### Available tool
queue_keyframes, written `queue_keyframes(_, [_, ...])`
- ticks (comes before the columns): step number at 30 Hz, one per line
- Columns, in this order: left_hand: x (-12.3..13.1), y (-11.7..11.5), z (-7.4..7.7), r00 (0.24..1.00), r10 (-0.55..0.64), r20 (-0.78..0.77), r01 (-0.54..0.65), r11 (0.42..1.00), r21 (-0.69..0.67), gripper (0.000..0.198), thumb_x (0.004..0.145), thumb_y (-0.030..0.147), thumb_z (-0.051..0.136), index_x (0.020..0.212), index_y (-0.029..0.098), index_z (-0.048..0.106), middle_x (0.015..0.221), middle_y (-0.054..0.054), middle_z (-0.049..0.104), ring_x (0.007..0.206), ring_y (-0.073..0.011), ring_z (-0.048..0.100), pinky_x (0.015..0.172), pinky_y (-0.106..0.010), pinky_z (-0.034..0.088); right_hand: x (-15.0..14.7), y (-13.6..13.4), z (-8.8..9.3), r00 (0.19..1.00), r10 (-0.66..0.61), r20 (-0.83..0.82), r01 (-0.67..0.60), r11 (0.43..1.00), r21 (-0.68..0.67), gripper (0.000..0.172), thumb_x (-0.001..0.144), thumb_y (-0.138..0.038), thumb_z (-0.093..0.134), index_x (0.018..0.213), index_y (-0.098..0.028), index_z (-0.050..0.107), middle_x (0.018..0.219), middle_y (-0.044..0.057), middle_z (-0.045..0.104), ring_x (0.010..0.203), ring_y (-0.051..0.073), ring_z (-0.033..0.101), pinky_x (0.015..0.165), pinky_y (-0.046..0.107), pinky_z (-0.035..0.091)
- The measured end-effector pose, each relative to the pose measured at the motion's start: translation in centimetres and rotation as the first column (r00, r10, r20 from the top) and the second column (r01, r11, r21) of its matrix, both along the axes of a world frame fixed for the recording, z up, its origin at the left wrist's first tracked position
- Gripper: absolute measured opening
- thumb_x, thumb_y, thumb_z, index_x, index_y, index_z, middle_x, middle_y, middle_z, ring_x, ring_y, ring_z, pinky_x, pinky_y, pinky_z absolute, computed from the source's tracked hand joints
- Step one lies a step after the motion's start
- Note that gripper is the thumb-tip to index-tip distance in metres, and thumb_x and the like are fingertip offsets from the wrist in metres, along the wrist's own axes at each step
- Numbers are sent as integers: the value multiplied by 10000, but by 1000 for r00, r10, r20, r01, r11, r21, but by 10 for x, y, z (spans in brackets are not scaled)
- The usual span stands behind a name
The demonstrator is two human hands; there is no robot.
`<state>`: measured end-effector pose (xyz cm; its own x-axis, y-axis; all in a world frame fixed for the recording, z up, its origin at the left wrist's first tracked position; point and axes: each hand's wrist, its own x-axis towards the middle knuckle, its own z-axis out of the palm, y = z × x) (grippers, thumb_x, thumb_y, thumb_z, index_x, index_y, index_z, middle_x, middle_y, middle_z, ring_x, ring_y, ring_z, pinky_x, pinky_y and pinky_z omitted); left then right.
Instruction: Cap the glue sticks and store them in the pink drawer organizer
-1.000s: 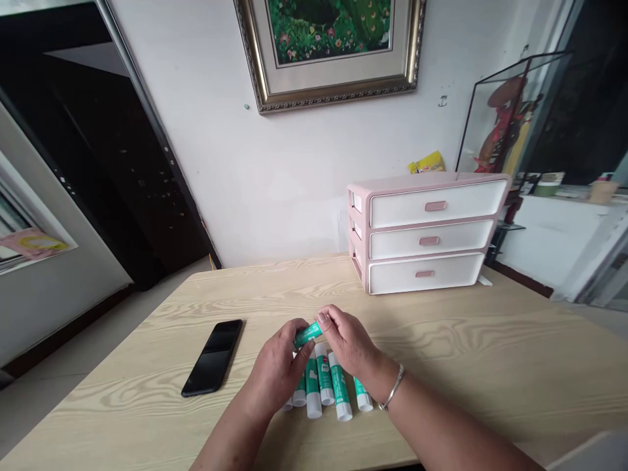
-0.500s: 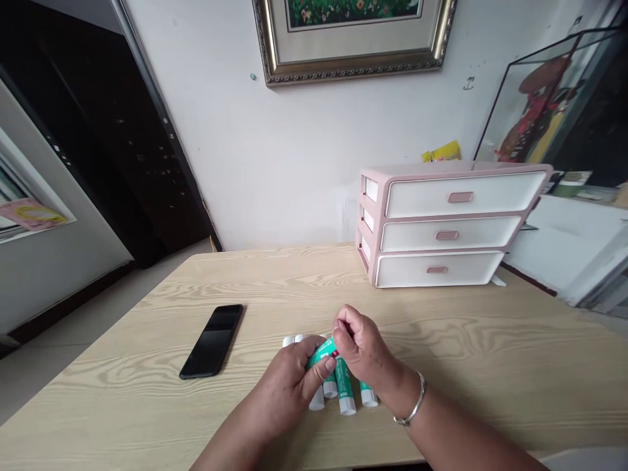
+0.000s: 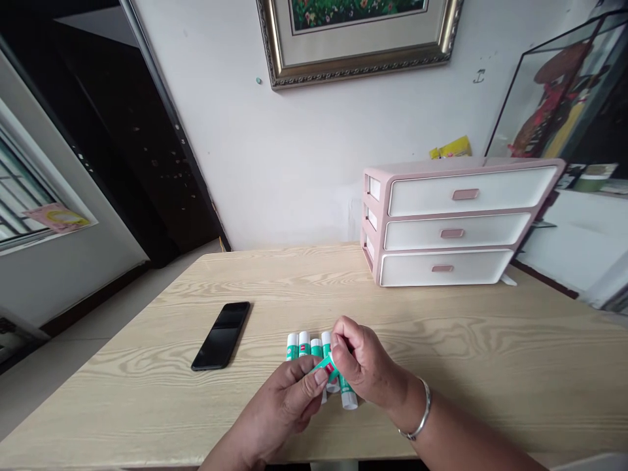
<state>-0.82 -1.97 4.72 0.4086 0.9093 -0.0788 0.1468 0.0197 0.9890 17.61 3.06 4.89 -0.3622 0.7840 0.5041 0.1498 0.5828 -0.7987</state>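
Both my hands hold a green-and-white glue stick (image 3: 324, 367) above the table, its red-marked middle between them. My left hand (image 3: 282, 409) grips it with thumb and fingers, and my right hand (image 3: 366, 363) pinches its far end. Beneath my hands lie several more glue sticks (image 3: 304, 345), side by side on the wooden table (image 3: 441, 327). Their white ends show at the far side, and one white end (image 3: 348, 400) shows near my right hand. My hands hide their middle parts.
A black smartphone (image 3: 220, 336) lies face up left of my hands. A pink-and-white three-drawer organizer (image 3: 444, 222) stands at the table's back right. A silver bangle (image 3: 422, 418) circles my right wrist. The table's left edge (image 3: 142, 353) drops to the floor.
My hands have moved closer to me, uncovering the far ends of the lying glue sticks. The held stick has turned in my grip. The head view has shifted slightly.
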Motion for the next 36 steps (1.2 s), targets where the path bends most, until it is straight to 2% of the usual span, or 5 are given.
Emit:
queue_keyframes(10, [10,6,-15,675,508,-535,4,723,691,382,989,447,484,1255,219,635,1014,-115,766,863,-274,723,742,-331,511,-9,11,-8,997,-75,-13,69,961,-268,212,977,-352,446,887,-210,575,685,-31,526,631,126,472,599,242,399])
queue_keyframes(19, [12,-9,14,997,50,-57,-43,993,114,371,958,536,548,942,184,664,700,21,570,598,-84,450,582,-182,379,-4,-4,-15,1000,-11,3,12,997,-75,230,899,-197,403,872,-232,629,644,-31,550,582,127,472,583,250,403])
queue_keyframes(25, [-1,-23,2,953,147,265,-47,936,-350,538,818,729,598,870,194,570,510,119,258,441,-52,103,389,-184,114,22,11,-3,967,-229,-117,235,971,41,218,923,-253,397,875,-238,609,614,-21,511,553,141,445,550,261,377])
queue_keyframes(31, [-27,-12,3,897,425,-125,-419,905,72,486,912,652,530,1054,194,612,718,22,551,607,-114,482,537,-205,373,33,41,0,875,-473,102,467,881,73,232,941,-266,386,1041,-221,590,626,-27,530,553,160,475,573,273,355])
queue_keyframes(36, [-57,19,-25,596,672,-440,-505,739,445,486,957,602,441,1191,203,590,993,-68,703,931,-256,651,779,-327,480,44,66,-22,735,-539,411,569,820,58,263,983,-348,409,1151,-208,554,762,22,645,723,205,599,685,289,381])
